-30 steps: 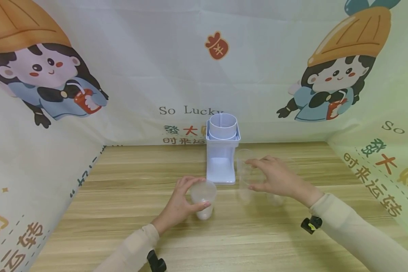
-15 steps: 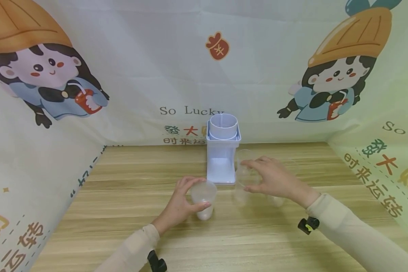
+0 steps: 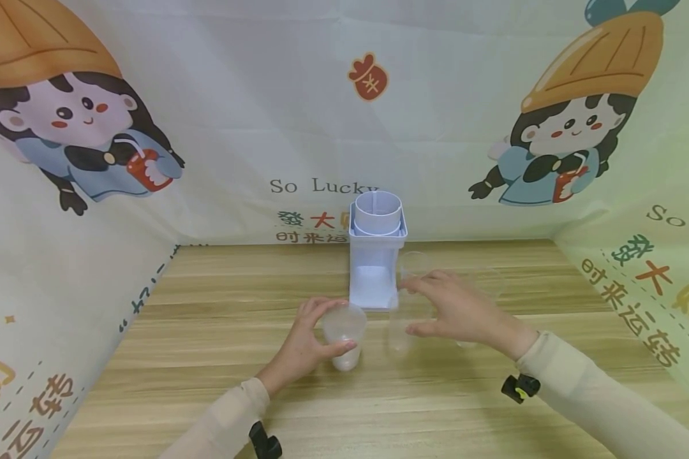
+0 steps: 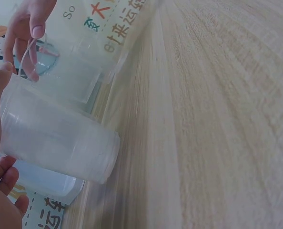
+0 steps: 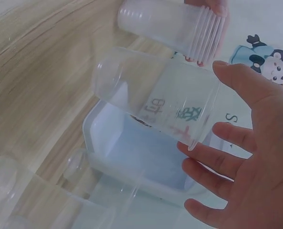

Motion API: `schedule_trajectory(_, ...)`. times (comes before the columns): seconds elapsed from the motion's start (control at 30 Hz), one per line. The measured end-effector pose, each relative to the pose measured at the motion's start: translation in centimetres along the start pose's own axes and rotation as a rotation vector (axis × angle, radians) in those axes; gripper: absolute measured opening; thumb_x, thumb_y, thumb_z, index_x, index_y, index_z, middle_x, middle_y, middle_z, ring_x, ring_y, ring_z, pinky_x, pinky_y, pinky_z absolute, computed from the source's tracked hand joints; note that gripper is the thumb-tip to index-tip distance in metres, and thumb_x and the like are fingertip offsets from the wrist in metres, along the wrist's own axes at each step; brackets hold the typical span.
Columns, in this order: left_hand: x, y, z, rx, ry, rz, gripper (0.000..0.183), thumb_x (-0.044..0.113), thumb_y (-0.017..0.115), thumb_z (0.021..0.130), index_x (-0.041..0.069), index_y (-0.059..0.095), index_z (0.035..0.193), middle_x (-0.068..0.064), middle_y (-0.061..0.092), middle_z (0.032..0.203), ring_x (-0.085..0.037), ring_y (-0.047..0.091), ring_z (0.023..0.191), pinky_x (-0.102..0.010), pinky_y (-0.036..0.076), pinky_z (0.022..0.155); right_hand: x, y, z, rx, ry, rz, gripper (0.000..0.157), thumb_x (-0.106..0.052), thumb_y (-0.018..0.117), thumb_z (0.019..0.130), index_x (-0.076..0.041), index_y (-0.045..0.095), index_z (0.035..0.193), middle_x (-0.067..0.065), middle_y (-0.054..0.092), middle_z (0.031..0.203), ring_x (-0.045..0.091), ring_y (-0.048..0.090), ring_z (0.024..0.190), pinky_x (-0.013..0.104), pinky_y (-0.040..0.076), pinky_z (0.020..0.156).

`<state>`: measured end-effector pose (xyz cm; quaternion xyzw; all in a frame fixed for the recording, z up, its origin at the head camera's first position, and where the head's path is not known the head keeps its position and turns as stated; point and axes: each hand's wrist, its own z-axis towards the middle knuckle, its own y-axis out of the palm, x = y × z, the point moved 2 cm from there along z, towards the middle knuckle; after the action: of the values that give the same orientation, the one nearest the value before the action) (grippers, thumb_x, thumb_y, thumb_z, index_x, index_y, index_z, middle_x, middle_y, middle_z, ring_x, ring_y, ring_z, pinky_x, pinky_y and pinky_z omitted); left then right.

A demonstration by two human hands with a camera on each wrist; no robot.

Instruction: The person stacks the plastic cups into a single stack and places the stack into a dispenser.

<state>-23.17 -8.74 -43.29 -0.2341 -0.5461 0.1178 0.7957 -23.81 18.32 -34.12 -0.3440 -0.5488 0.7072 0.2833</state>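
Observation:
My left hand (image 3: 304,338) grips an upright stack of nested clear plastic cups (image 3: 344,325) near the table's middle, thumb on the near side. In the right wrist view, several rims show on this stack (image 5: 175,26). With thumb and fingers at its rim, my right hand (image 3: 459,312) holds a single clear plastic cup (image 5: 156,93), just right of the stack and apart from it. Whether its base touches the table is hard to tell. Behind both hands stands a white cup dispenser (image 3: 373,277) with a round tube on top.
More clear cups stand right of the dispenser, partly behind my right hand; one base (image 3: 467,343) shows below that hand. Their outlines are faint. The wood-grain table (image 3: 235,287) meets a printed cloth backdrop (image 3: 224,159) at the back and sides.
My right hand has shifted a little left, towards the stack and slightly nearer to me, carrying the single cup. My left hand and the stack have stayed put.

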Motion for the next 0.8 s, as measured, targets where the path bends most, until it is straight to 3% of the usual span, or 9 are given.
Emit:
schedule_trajectory(0.53,0.0,0.0,0.0,0.005,0.016,0.009,0.067,0.029,0.090,0.070,0.021,0.061,0.131,-0.001,0.055,0.130,-0.024,0.041,0.127,-0.051,0.040,0.102,-0.9,0.0,0.0,-0.005,-0.034,-0.022,0.074,-0.053,0.075,0.080,-0.018,0.053,0.141,0.007,0.059,0.142,0.034,0.052,0.134,0.056,0.037,0.113)
schedule_trajectory(0.8,-0.1,0.0,0.0,-0.001,0.010,0.001,0.067,0.028,0.089,0.071,0.021,0.061,0.131,-0.001,0.054,0.131,-0.025,0.040,0.129,-0.054,0.040,0.103,-1.4,0.2,0.2,0.010,-0.051,-0.009,0.074,-0.054,0.075,0.080,-0.017,0.054,0.140,0.006,0.061,0.140,0.033,0.055,0.131,0.055,0.042,0.110)
